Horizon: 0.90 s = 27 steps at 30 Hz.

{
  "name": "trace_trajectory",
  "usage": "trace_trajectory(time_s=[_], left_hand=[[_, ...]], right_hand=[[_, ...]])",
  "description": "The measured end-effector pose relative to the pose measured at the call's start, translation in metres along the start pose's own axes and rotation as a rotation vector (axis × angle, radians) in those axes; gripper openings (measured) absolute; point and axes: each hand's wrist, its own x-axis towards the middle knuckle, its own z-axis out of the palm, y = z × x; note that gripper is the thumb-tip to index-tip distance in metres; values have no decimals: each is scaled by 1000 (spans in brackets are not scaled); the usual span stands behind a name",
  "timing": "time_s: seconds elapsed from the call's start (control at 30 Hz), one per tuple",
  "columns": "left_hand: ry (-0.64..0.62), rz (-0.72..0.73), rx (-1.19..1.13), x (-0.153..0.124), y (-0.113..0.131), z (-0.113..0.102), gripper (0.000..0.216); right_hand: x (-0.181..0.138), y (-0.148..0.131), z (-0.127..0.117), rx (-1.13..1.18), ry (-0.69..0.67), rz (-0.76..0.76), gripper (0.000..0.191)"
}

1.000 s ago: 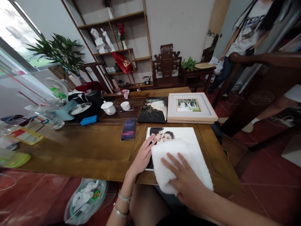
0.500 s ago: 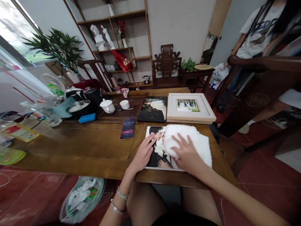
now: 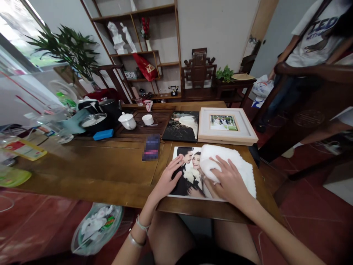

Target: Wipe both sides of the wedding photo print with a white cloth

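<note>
A wedding photo print (image 3: 191, 180) of a couple lies on the wooden table close to me. Flat on its left side rests my left hand (image 3: 168, 180), fingers stretched out and holding nothing. My right hand (image 3: 228, 180) presses a fluffy white cloth (image 3: 245, 165) onto the right part of the photo, its fingers partly curled over the bunched fabric. The cloth and hand hide that side of the print. Just behind lie a dark photo panel (image 3: 179, 127) and a light wooden picture frame (image 3: 242, 129) with a small photo in it.
Left of the photo lies a phone (image 3: 151, 147) on the table (image 3: 110, 162). Farther back stand a white lidded cup (image 3: 127, 120), a small white cup (image 3: 148, 119) and a blue sponge (image 3: 103, 134). A trash bin (image 3: 96, 228) sits below. A person (image 3: 311, 48) stands at right.
My right hand and the cloth have slid to the right across the photo, uncovering the second face. My left hand stays on the left side. The view has shifted slightly.
</note>
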Motion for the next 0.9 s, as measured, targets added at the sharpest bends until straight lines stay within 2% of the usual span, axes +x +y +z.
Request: trace_trajectory(time_s=[0.1,0.2,0.27,0.33,0.47,0.53,0.6,0.73,0.8,0.9], left_hand=[[33,13,-32,0,0,1,41],[31,13,-18,-1,0,1,41],[5,10,-12,-2,0,0,43],[-26,14,-6,-4,0,-1,44],[-91,-13,42,-6,2,-1,46],[-110,-39,67,-6,3,-1,47],[-116,-28,78,-6,4,0,48],[-123,25,76,-7,3,-2,50],[-125,14,86,-7,3,-2,50],[-126,-13,120,-7,5,-2,54]], right_hand=[[-7,-26,5,10,-66,-17,31],[-23,-54,9,93,-164,-180,30],[-30,-61,11,133,-198,-261,26],[-31,-57,10,135,-198,-254,26],[-11,-41,9,50,-116,-69,33],[-3,-44,10,11,-92,-3,34],[-3,-57,13,13,-101,-31,33],[-24,-76,15,97,-128,-218,24],[-34,-68,13,141,-138,-257,24],[-34,-36,7,146,-110,-210,34]])
